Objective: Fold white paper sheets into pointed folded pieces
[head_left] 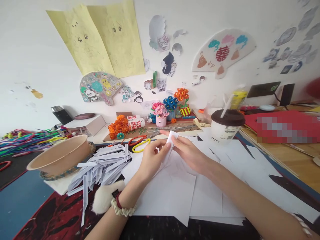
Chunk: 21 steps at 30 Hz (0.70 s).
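This was a craft corner at a desk against a wall; whether in a home or a studio could not be told. Loose white paper lay in front of the drink cup. Left of the cup were bright flowers in pots, farther left folded paper strips, and farthest left coloured pipe cleaners. Above the cup hung a painted fan, and well left of the cup, higher up, yellow drawings.

head-worn view | looks forward and down | desk close below | wall farther, ahead
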Motion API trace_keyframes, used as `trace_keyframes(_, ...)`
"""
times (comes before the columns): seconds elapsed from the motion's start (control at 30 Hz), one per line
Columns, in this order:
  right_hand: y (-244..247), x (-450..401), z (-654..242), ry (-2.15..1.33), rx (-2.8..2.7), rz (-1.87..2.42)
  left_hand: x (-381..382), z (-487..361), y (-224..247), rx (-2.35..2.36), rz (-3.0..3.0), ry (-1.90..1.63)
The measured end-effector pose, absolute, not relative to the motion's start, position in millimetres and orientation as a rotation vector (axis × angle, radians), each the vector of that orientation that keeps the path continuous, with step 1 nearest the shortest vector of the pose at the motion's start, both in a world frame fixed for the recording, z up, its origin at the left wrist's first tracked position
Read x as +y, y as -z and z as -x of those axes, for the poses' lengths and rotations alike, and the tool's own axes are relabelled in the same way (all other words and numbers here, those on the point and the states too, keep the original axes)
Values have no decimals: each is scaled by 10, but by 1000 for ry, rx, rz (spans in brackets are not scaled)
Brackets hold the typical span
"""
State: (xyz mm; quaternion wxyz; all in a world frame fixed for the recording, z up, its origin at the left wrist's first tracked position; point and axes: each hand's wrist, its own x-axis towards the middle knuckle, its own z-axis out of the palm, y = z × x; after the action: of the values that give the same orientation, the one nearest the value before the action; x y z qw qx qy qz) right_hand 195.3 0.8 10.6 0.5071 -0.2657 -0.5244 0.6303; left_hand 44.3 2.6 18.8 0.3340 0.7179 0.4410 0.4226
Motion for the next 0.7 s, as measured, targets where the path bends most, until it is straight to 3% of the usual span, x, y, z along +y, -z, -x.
trace_keyframes(0.2, -120, 57, -1971, -1114, -1230, 858, -23, -483, -179, 1196, -1761, -1167)
trace_keyframes(0.7, -148, 21, -1982, -1082, -1218, 871, -85, -508, -199, 1217, -1630, -1197)
